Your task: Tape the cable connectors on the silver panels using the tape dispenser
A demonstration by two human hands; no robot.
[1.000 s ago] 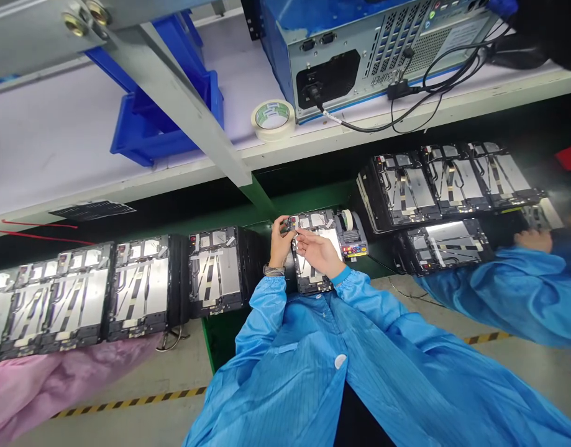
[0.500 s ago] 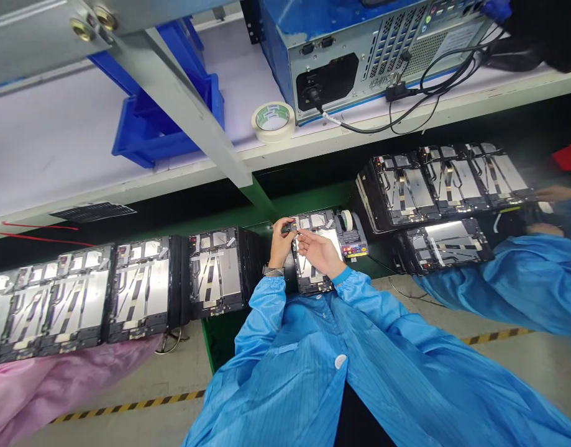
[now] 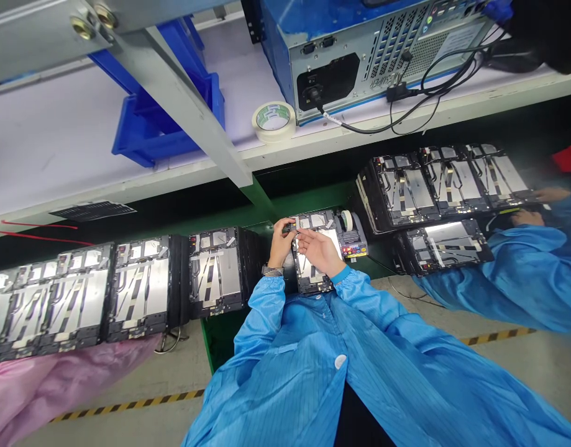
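Observation:
An opened tablet (image 3: 308,268) lies in front of my body, its silvery battery and dark frame showing. My left hand (image 3: 279,243) bends round the tablet's upper left corner, index finger and thumb closed at its edge. Over the tablet's upper part is my right hand (image 3: 320,249), palm turned up, thumb and index finger pinched close to the left fingertips. Whatever sits in that pinch is too small to make out. Touching the tablet's right side stands a tape dispenser (image 3: 354,234) with a lit red display and a pale tape roll.
Stacks of opened tablets stand left (image 3: 215,273) and right (image 3: 406,192). Another tablet (image 3: 446,246) lies near a co-worker's blue sleeve (image 3: 522,273); a pink sleeve (image 3: 71,379) is at lower left. Above are a shelf edge (image 3: 182,177), masking tape (image 3: 274,122), a blue bin (image 3: 164,139) and a computer (image 3: 332,81).
My hands stay at the tablet's upper left corner, the right fingers shifting only slightly. At the right, the co-worker's nearer hand has moved a little up and left.

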